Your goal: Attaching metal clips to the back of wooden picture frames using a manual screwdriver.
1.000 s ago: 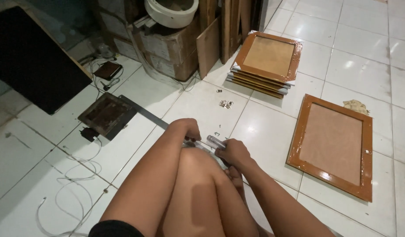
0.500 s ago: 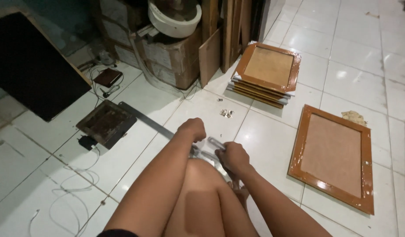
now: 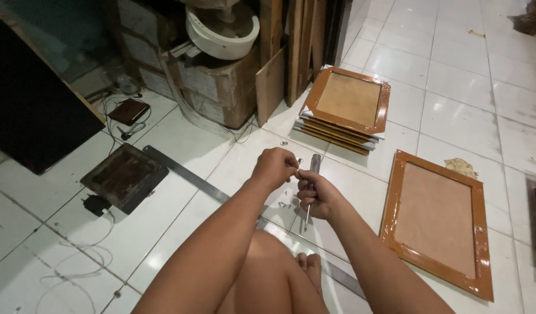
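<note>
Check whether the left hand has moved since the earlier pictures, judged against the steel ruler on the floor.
Yes. The left hand has risen off the knee; it is now up beyond the steel ruler, pinching something small beside the screwdriver in the right hand.

One screwdriver (image 3: 312,180), two hands, one ruler (image 3: 186,174).

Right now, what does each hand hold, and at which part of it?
The right hand grips a screwdriver around its middle, handle end up. The left hand pinches something small at its fingertips; it is too small to identify.
</note>
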